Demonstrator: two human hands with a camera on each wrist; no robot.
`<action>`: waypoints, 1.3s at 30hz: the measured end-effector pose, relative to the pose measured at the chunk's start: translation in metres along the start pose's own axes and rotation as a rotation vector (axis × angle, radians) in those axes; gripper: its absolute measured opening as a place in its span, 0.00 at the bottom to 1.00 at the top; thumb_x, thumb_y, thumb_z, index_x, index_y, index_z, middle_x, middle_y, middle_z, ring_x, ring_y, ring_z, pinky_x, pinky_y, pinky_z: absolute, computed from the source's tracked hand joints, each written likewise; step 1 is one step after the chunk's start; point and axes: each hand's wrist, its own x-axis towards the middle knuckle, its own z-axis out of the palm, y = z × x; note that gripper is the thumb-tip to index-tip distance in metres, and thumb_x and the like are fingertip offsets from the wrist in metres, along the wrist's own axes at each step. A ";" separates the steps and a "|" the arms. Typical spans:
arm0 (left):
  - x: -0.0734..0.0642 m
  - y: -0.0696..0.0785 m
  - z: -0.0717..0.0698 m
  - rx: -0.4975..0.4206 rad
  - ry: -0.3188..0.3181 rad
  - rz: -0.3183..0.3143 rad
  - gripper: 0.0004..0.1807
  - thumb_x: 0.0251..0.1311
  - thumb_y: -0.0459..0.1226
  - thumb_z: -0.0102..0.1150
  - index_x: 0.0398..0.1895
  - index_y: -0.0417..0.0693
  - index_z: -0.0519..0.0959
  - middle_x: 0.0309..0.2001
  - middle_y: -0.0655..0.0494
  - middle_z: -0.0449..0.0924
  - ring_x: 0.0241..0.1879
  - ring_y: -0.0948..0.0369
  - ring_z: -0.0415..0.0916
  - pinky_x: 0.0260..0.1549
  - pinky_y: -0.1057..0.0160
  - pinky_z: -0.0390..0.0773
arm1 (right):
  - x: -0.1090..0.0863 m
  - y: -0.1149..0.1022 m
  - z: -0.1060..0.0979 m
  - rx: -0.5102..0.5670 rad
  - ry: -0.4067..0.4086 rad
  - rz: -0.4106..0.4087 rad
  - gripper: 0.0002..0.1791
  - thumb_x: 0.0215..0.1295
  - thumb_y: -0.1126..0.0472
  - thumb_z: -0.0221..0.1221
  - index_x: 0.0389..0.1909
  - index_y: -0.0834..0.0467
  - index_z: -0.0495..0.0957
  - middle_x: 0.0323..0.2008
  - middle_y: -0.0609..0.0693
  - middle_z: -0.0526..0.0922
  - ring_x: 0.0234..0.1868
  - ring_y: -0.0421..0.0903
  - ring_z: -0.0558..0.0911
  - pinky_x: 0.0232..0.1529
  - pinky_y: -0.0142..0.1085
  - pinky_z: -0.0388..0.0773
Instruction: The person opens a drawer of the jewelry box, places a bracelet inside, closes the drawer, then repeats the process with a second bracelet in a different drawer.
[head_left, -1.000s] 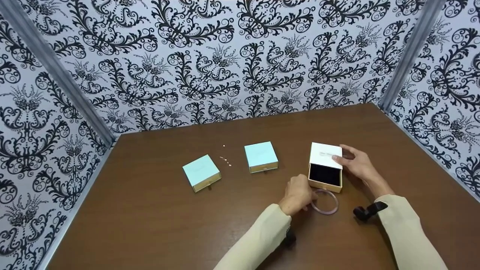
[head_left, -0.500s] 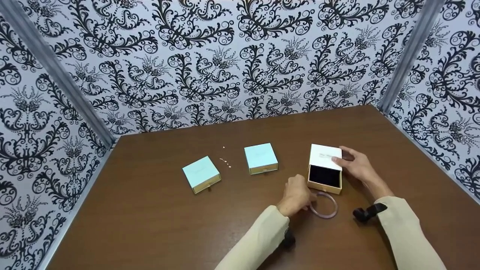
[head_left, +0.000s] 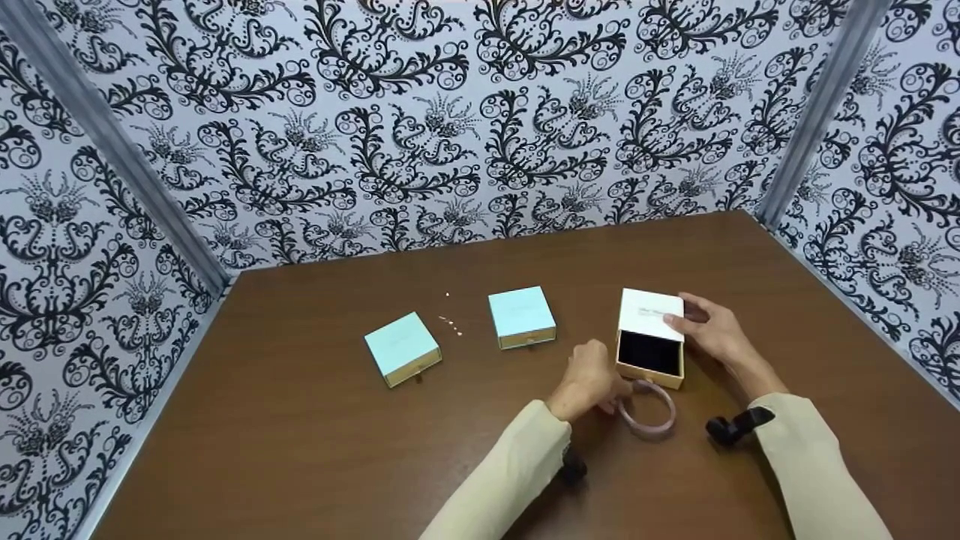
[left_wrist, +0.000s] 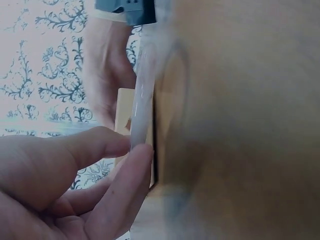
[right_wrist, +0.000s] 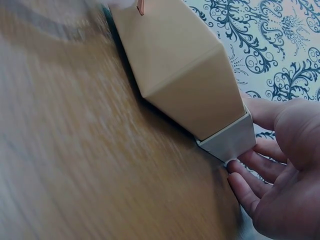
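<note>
My left hand (head_left: 589,382) pinches a pale pinkish bangle (head_left: 652,433) between thumb and fingertip. In the left wrist view the bangle (left_wrist: 143,90) stands edge-on, close to the box front. Just behind it in the head view is a white sliding drawer box (head_left: 651,311), its tan drawer (head_left: 649,375) pulled partway toward me and showing a black lining (head_left: 649,352). My right hand (head_left: 712,330) grips the box's white sleeve from the right, thumb on top. Fingers (right_wrist: 242,187) of that hand reach the sleeve's lower edge in the right wrist view.
Two light-blue drawer boxes, one in the middle (head_left: 523,313) and one farther left (head_left: 403,346), sit closed on the brown table (head_left: 315,450). Small white bits (head_left: 451,324) lie between them. Patterned walls (head_left: 480,127) enclose the back and sides.
The bangle has shifted slightly toward me and now looks thicker, tilted more. My left hand has moved a little left and up in the view. Right hand and box stay put.
</note>
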 end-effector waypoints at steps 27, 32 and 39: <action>0.029 0.015 0.003 -0.247 0.201 -0.099 0.07 0.46 0.24 0.72 0.18 0.36 0.82 0.12 0.46 0.82 0.13 0.52 0.83 0.15 0.63 0.81 | -0.002 0.006 0.000 0.053 0.007 0.013 0.46 0.69 0.44 0.61 0.77 0.65 0.53 0.70 0.73 0.65 0.71 0.66 0.67 0.42 0.15 0.68; 0.029 0.015 0.005 -0.211 0.262 -0.080 0.07 0.43 0.24 0.73 0.17 0.38 0.83 0.13 0.45 0.82 0.12 0.53 0.81 0.14 0.69 0.78 | -0.001 0.004 0.001 0.057 0.005 0.007 0.45 0.70 0.45 0.61 0.77 0.65 0.54 0.70 0.74 0.65 0.71 0.66 0.67 0.43 0.15 0.67; 0.029 0.017 0.002 -0.221 0.266 -0.054 0.09 0.47 0.23 0.70 0.16 0.38 0.82 0.12 0.46 0.81 0.11 0.53 0.81 0.14 0.71 0.77 | 0.001 0.003 0.000 0.060 0.010 0.002 0.45 0.70 0.46 0.61 0.77 0.65 0.54 0.69 0.74 0.66 0.70 0.65 0.68 0.43 0.15 0.67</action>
